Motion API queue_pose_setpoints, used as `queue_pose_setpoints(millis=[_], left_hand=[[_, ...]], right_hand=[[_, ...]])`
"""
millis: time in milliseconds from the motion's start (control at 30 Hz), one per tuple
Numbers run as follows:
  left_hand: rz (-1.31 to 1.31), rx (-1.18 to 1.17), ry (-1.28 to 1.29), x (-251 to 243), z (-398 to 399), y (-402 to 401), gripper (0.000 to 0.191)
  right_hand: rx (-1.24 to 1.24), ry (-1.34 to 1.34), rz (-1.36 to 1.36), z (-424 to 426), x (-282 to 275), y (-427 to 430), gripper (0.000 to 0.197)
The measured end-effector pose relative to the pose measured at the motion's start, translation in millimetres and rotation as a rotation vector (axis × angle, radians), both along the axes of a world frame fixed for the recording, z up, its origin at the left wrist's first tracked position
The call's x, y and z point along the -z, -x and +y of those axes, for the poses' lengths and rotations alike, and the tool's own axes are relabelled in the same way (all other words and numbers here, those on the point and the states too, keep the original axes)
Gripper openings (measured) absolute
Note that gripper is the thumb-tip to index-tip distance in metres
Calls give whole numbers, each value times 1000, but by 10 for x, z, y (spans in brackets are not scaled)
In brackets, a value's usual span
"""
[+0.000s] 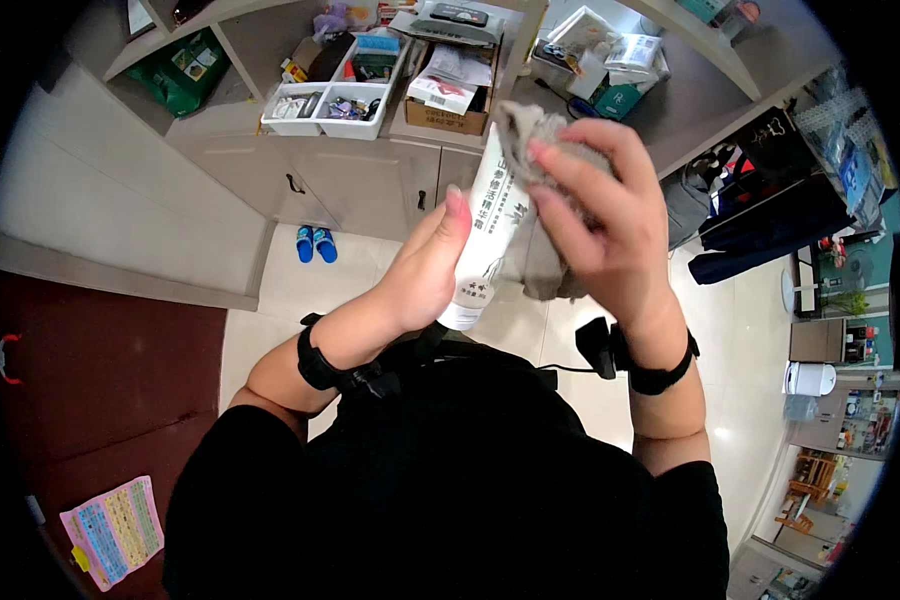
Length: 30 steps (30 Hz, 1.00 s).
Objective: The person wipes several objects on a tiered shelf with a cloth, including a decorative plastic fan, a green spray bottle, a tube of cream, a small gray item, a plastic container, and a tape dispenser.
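Observation:
My left hand [431,266] grips a white squeeze tube [491,214] along its side, the cap end pointing down toward my body. Dark printed writing runs along the tube. In my right hand [607,195] is a crumpled grey-beige cloth [551,251], pressed against the upper end of the tube. Part of the cloth hangs down below the fingers. The cloth covers the tube's top corner, and the left fingers behind the tube are hidden.
Ahead stands a cabinet [352,176] with open shelves. A white divided organizer tray [349,124], a cardboard box [444,120] with papers, and a green bag [184,75] sit there. Blue clogs [316,244] lie on the tiled floor. Dark clothes [772,225] hang at right.

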<state>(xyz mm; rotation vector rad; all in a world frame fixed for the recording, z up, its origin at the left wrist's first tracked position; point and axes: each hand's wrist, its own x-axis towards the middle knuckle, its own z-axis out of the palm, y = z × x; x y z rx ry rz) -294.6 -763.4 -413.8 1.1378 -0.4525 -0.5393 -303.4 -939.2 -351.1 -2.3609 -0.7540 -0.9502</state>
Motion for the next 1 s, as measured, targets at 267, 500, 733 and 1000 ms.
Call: queue_pose_setpoints(millis=[267, 500, 733, 1000], left_hand=[[271, 146, 470, 21, 62, -233, 65], [357, 154, 484, -79, -99, -158, 68], [404, 12, 449, -310, -237, 5, 69], [0, 70, 271, -294, -306, -56, 64]], right_hand=[[-230, 47, 86, 321, 289, 452, 45], [-252, 84, 147, 124, 188, 551, 35], [-137, -40, 50, -70, 115, 543, 37], [-23, -102, 21, -11, 108, 634, 30]])
